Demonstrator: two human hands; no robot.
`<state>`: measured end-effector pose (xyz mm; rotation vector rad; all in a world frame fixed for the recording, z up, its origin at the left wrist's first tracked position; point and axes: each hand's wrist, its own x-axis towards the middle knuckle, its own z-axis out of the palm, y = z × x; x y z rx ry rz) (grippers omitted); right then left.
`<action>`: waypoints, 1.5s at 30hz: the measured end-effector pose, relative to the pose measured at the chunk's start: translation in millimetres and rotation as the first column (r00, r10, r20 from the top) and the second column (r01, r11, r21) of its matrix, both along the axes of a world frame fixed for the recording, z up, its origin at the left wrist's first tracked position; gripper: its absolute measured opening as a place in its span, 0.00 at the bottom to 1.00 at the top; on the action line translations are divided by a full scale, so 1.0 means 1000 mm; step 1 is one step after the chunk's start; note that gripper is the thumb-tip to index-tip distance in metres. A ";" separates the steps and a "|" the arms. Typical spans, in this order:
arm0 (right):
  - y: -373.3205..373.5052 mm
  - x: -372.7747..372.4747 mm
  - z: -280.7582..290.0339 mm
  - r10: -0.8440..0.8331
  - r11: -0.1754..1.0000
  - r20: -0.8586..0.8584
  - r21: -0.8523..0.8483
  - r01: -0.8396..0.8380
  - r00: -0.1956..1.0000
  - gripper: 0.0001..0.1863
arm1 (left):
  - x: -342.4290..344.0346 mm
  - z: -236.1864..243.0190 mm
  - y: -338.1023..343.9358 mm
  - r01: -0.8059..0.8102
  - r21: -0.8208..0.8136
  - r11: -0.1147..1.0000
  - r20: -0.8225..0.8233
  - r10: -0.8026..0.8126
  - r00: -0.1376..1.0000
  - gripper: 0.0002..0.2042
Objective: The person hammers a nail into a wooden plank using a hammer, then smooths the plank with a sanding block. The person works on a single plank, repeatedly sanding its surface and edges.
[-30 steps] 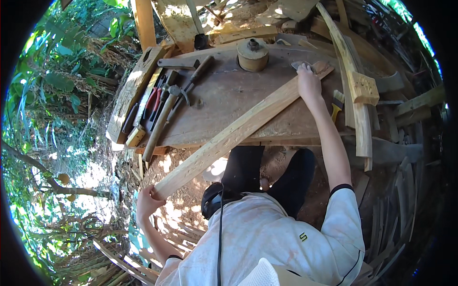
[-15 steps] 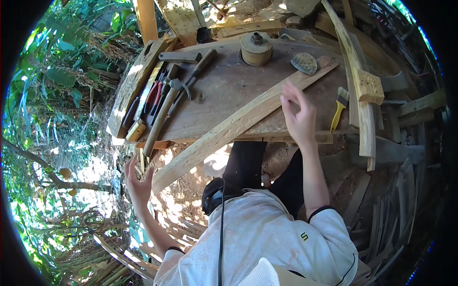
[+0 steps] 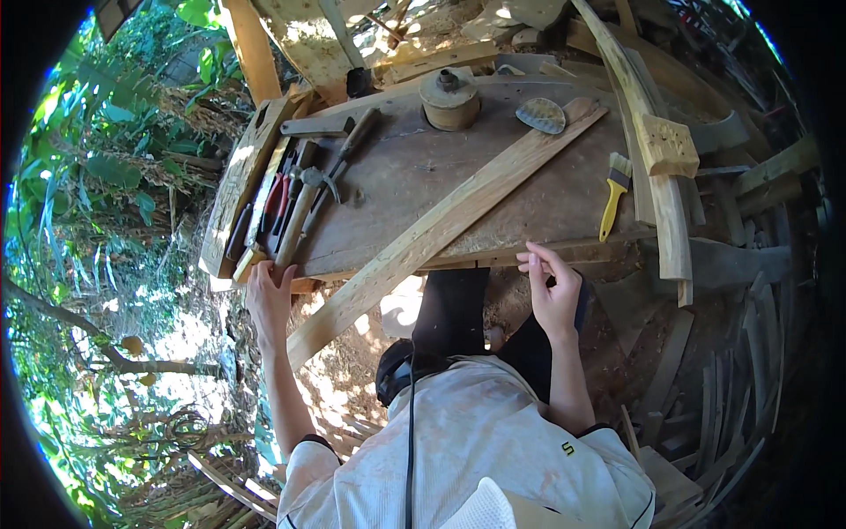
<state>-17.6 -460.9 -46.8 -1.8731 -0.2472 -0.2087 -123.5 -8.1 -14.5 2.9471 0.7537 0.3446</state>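
At the near left corner of the workbench, my left hand has its thumb and fingers around the lower handle end of a claw hammer. The hammer lies among red-handled pliers and a long wooden-handled tool. My right hand hovers by the bench's front edge, fingers loosely bent and apart, holding nothing. A long wooden plank crosses the bench diagonally, its near end jutting past the front edge beside my left forearm.
A shell-like oval dish rests by the plank's far end. Behind stands a round wooden container with a dark spout. A yellow-handled paintbrush lies at right, beside a long timber piece. A thick board borders the left.
My left hand has moved up from beside the plank's near end to the hammer's handle. My right hand has drawn back from above the plank to the bench's front edge.
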 end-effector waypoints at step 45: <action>-0.064 -0.080 -0.006 0.107 0.845 -0.260 0.532 0.050 0.960 0.28 | 0.232 -0.018 -0.141 0.610 -0.327 0.722 0.202 -0.577 0.791 0.07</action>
